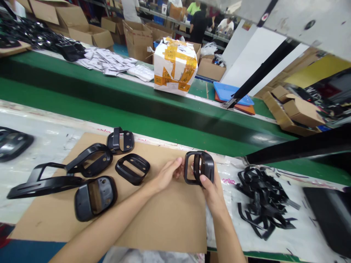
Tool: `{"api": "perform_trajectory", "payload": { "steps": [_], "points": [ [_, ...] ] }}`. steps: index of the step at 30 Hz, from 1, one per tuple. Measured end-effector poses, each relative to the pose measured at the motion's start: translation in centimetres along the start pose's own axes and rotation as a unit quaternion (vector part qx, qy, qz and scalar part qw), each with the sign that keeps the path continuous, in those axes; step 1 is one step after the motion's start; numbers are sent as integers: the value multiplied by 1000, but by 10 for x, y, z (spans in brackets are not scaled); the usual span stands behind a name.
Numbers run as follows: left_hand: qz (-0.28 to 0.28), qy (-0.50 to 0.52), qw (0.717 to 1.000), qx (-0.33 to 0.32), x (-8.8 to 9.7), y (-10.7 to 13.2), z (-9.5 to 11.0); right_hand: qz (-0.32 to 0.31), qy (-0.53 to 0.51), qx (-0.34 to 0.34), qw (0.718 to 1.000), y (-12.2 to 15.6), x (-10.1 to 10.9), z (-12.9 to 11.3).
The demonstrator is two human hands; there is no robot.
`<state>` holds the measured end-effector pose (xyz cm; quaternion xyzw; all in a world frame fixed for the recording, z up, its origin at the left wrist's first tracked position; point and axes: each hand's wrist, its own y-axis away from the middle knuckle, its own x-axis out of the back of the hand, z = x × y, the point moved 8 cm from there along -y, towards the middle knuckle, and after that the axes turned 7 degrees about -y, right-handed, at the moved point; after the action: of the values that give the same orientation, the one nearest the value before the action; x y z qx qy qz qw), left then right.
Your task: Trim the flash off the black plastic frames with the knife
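My right hand [211, 188] grips a black plastic frame [208, 166], thumb on its near side and fingers behind it. The frame is held up above the cardboard sheet [170, 215], its opening turned toward my left hand. Just left of it is my left hand [171, 171], thumb stretched out and fingers partly curled, with a small gap to the frame and nothing visible in it. On the cardboard's left side lie several similar black parts, among them a flat frame [133, 168], a rounded piece [95, 198] and one with a raised loop [120, 141].
A pile of black plastic strips [263, 201] lies right of the cardboard, beside a dark flat panel [329, 215]. Beyond the green conveyor [137, 118] stand a taped white box [175, 67], white paper slips [106, 61] and a blue tray [230, 93]. A black post [263, 73] slants at right.
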<state>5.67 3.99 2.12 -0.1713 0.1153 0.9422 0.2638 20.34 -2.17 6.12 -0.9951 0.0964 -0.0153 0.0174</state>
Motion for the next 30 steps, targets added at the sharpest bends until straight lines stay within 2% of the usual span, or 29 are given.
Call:
{"api": "perform_trajectory", "payload": {
  "steps": [4,8,16,22,27,30],
  "points": [
    [-14,141,989,44,-5,-3,-3,-8,-22,-13,1000,2,-4,3],
    [-27,240,962,126,-12,-1,-8,-11,-3,-22,1000,8,-10,6],
    [-37,315,922,223,-22,4,-21,20,-4,-42,999,22,-21,14],
    [-60,292,930,216,-21,7,-30,38,-7,-15,999,30,-22,31],
    [-78,272,944,171,-28,11,-23,66,-25,-24,997,42,-15,50],
    [-78,260,945,185,-29,11,-23,62,-32,-26,997,46,-15,54]
  ]
}}
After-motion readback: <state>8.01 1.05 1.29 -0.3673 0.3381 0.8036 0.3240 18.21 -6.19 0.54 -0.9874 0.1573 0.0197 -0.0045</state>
